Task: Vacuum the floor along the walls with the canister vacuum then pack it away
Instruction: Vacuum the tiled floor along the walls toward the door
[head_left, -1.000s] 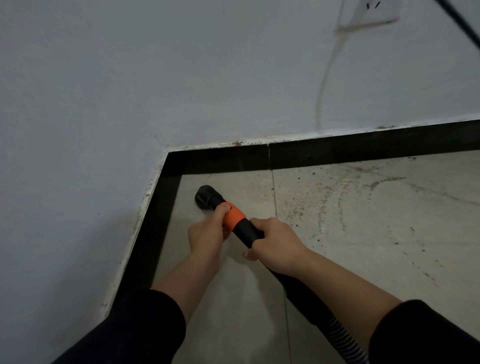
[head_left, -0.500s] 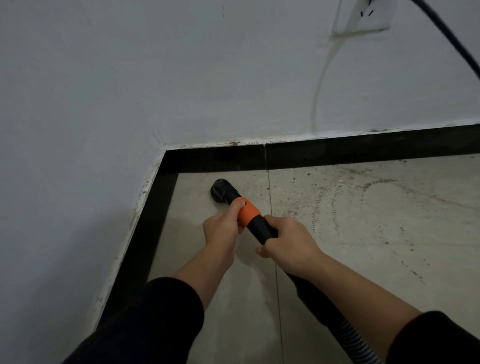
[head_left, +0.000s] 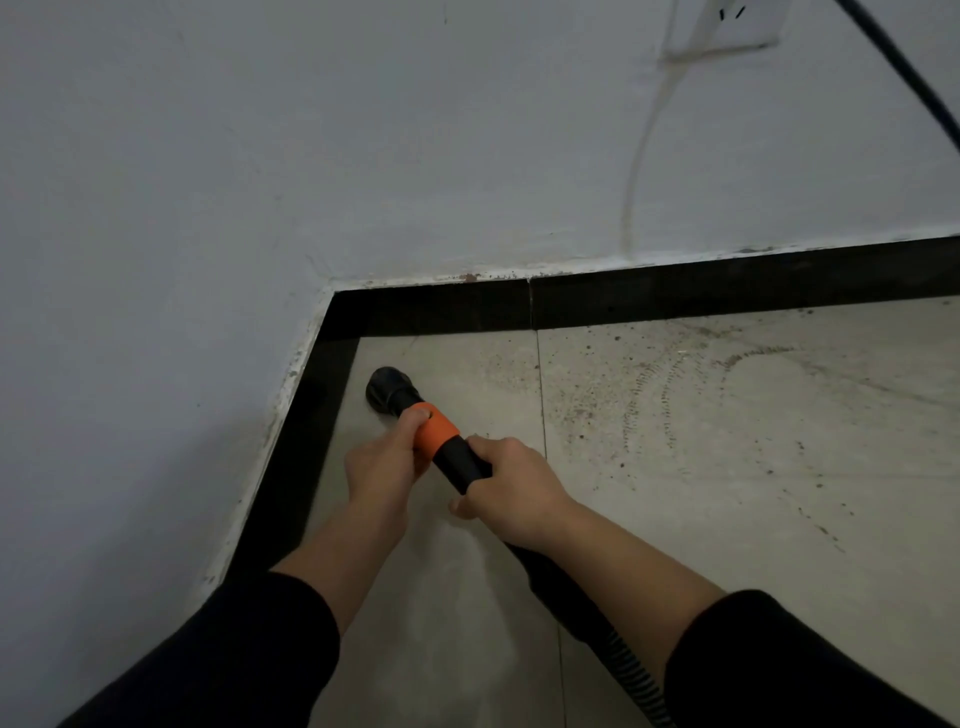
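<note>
Dim, cool, even light leaves only faint soft shadows on the floor (head_left: 675, 493); corners stretch slightly toward 6 o'clock.

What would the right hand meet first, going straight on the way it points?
Likely the orange collar just ahead on the tube, which the left hand grips; beyond lie the nozzle mouth and the black skirting.

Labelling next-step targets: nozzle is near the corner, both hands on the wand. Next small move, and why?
Probably slide the nozzle right along the back baseboard, past the tile joint. The dust specks lie thickest there, while the corner tile looks cleaner. The left hand grips the orange collar and the right hand the black tube, so both can steer.
</note>
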